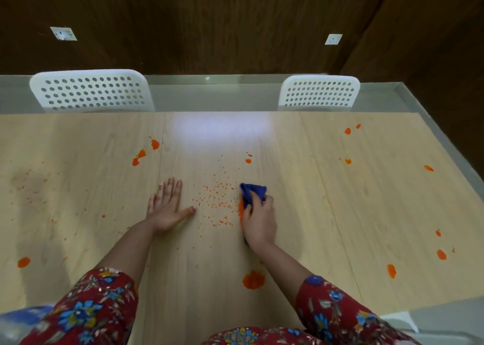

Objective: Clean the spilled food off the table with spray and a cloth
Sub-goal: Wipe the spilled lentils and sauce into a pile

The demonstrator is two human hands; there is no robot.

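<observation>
Here, in the head view, the right hand [259,222] gripped a blue cloth [252,192], fingers curled over it, pressing it onto the table [327,213]; the left hand [167,208] lay flat and open on the wood, fingers straight, just left of a scatter of orange crumbs [217,203]; the cloth sat at the right edge of that scatter, with an orange smear [240,209] along its left side. Bigger orange blobs lay well apart across the table, one blob [253,279] just beside the right sleeve [327,305].

The risks, as I judged them: a quick sweep could push crumbs off the near edge; a loaded cloth could spread the blobs wider; the sleeve could drag through the near blob; the left palm could pick up crumbs.

No container showed plainly; a blurred blue shape [23,316] at the lower left could not be identified, and no spray was visible.
</observation>
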